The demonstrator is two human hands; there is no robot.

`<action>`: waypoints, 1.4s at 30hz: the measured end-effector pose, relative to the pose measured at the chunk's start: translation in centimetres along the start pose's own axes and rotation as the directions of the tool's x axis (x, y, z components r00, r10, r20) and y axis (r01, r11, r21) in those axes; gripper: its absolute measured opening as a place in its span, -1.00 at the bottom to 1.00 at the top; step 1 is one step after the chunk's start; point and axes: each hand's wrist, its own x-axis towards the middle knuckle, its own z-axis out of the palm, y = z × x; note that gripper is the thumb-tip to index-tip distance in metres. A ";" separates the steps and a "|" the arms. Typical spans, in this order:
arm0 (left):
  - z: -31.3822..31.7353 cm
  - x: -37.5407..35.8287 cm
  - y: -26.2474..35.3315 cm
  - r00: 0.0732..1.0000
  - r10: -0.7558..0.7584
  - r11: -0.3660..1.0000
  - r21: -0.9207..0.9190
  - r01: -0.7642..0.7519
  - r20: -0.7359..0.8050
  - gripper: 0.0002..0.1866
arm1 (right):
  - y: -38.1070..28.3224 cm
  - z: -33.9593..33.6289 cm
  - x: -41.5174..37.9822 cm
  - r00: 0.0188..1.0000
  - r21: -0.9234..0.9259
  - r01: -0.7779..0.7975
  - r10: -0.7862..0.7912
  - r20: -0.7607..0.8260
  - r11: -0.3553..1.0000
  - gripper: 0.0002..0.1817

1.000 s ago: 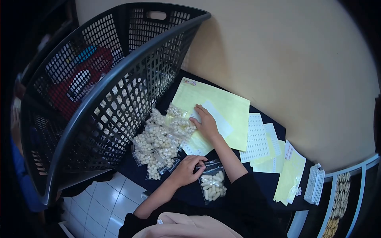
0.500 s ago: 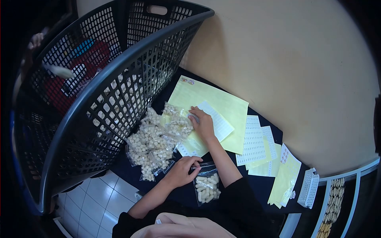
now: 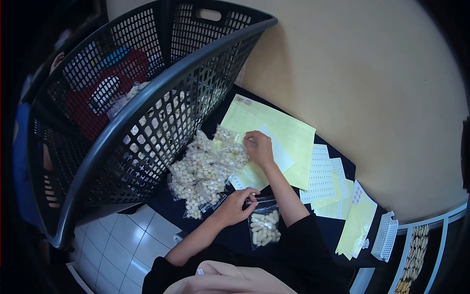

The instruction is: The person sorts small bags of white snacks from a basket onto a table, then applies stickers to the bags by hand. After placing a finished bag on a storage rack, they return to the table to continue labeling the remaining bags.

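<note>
My left hand (image 3: 236,207) has its fingers curled at the top left edge of a clear plastic bag (image 3: 264,228). White, capsule-shaped pieces fill the lower part of that bag, which lies on the dark tabletop. Farther forward, my right hand (image 3: 259,147) is over a white label sheet (image 3: 278,152), thumb and fingertips pinched together. Whatever is between those fingertips is too small to make out. Just left of both hands lies a pile of clear bags (image 3: 200,174) holding small whitish pieces. Yellow backing paper (image 3: 293,132) spreads under the label sheet.
A large black plastic basket (image 3: 161,93) towers on the left, with filled bags and something red inside. More label sheets (image 3: 318,171) lie at the right, beside a small white basket (image 3: 385,236). Another person's hand (image 3: 57,61) shows behind the black basket.
My right hand's fingers have drawn into a pinch above the label sheet. The view has shifted slightly. A blurred whitish thing over the black basket is gone from the air.
</note>
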 end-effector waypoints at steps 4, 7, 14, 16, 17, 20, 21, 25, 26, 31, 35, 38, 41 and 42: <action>-0.2 0.1 0.6 0.995 -0.099 0.995 -0.013 0.099 -0.032 -0.74 | 0.2 -1.9 0.3 0.955 0.344 -0.034 0.132 -0.265 0.938 -0.90; 0.6 0.0 -0.2 0.970 -0.227 0.923 -0.336 0.185 -0.090 -0.65 | -3.0 -7.2 -2.7 0.947 0.428 0.044 0.098 -0.305 0.902 -0.86; 0.9 0.5 0.2 0.913 -0.408 0.714 -0.619 0.328 0.014 -0.62 | -5.3 -7.8 -15.3 0.898 0.371 -0.212 0.330 -0.290 0.904 -0.91; 1.0 0.2 -0.4 0.915 -0.402 0.770 -0.525 0.361 0.039 -0.57 | -5.3 -5.9 -16.9 0.878 0.319 -0.293 0.386 -0.284 0.901 -0.91; 1.0 0.1 -0.4 0.913 -0.407 0.746 -0.566 0.351 0.030 -0.57 | -5.9 -5.5 -17.2 0.869 0.293 -0.354 0.428 -0.248 0.888 -0.89; 1.0 0.1 -0.6 0.913 -0.408 0.725 -0.600 0.339 0.023 -0.56 | -7.0 -4.6 -16.9 0.844 0.177 -0.388 0.426 -0.326 0.904 -0.88; 1.0 0.0 -0.6 0.912 -0.411 0.715 -0.614 0.334 0.017 -0.56 | -7.2 -4.6 -16.8 0.849 0.147 -0.395 0.421 -0.319 0.907 -0.86; 1.0 -0.1 -0.9 0.904 -0.428 0.714 -0.615 0.335 -0.004 -0.55 | -7.4 -4.3 -16.4 0.859 0.072 -0.407 0.409 -0.308 0.910 -0.85; 1.0 -0.2 -1.0 0.904 -0.428 0.715 -0.614 0.336 -0.003 -0.55 | -7.3 -4.3 -16.4 0.857 0.074 -0.418 0.420 -0.299 0.905 -0.86; 1.0 -0.3 -0.9 0.908 -0.420 0.665 -0.685 0.298 -0.013 -0.52 | -7.0 -4.0 -16.3 0.845 0.090 -0.432 0.437 -0.309 0.897 -0.87; 0.9 -0.4 -1.0 0.908 -0.419 0.682 -0.661 0.313 -0.003 -0.50 | -7.2 -4.0 -16.3 0.848 0.069 -0.429 0.428 -0.314 0.901 -0.89; 1.1 -0.3 -0.7 0.911 -0.412 0.677 -0.668 0.308 0.002 -0.48 | -7.3 -3.9 -16.3 0.842 0.027 -0.426 0.407 -0.354 0.904 -0.92; 1.3 -0.2 -0.3 0.926 -0.374 0.726 -0.637 0.259 -0.049 -0.42 | -7.3 -3.9 -16.4 0.841 0.018 -0.413 0.389 -0.377 0.910 -0.90; 1.4 -0.2 -0.4 0.929 -0.368 0.725 -0.637 0.262 -0.036 -0.42 | -7.3 -3.9 -16.4 0.839 0.022 -0.411 0.388 -0.381 0.911 -0.87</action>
